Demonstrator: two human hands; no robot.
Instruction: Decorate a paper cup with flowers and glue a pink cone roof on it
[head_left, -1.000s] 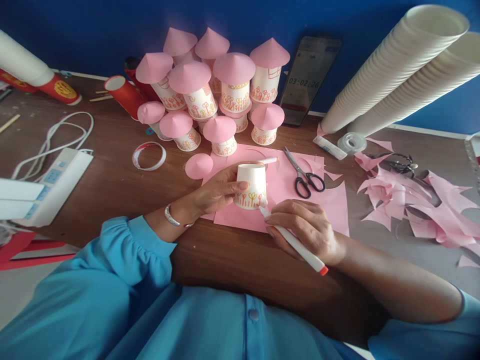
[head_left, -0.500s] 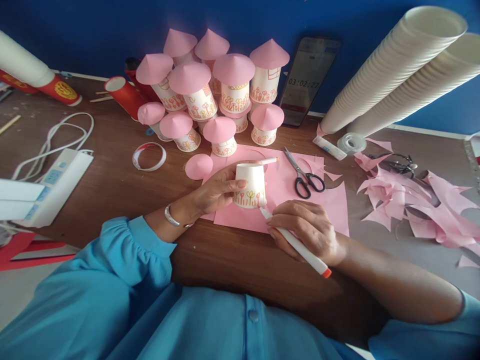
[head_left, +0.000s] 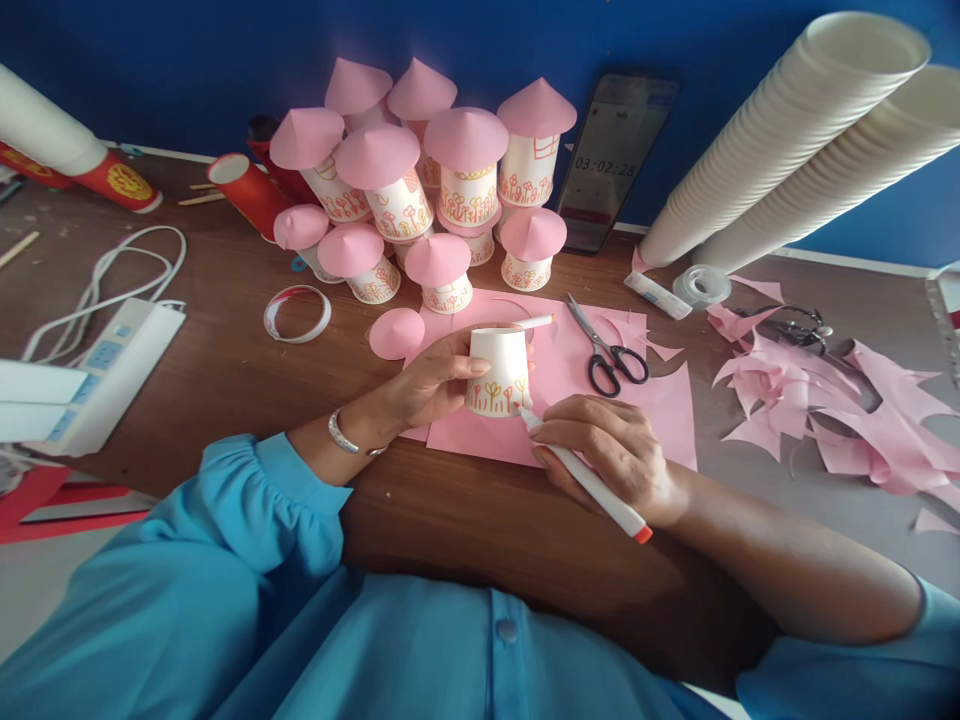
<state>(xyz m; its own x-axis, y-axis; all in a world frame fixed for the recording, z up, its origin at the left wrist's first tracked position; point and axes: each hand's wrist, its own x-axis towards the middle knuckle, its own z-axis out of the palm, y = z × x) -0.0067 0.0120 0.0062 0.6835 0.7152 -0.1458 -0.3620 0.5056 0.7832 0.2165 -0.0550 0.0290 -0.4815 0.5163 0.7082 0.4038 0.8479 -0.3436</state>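
Note:
My left hand (head_left: 435, 378) is closed around the side of a white paper cup (head_left: 501, 350), which is held upside down with its wide rim at the bottom. Red and yellow flowers are drawn along that rim. In my right hand (head_left: 607, 455) is a white marker (head_left: 592, 485) with an orange-red end, its tip at the lower right of the cup. Pink paper (head_left: 480, 440) lies underneath on the table. On it are black-handled scissors (head_left: 616, 365) and a second marker (head_left: 534, 322), partly behind the cup. A small pink paper cone (head_left: 397, 333) rests left of the cup.
Several decorated cups with pink cone roofs (head_left: 465, 140) stand at the back, beside a phone (head_left: 619, 160) showing a timer. Tall stacks of paper cups (head_left: 780, 140) and pink scraps (head_left: 787, 390) are at right. A tape roll (head_left: 298, 312) and power strip (head_left: 112, 365) sit at left.
The marker in my right hand has shifted slightly left and up, bringing its tip against the cup near the rim. My left hand holds the cup almost unchanged.

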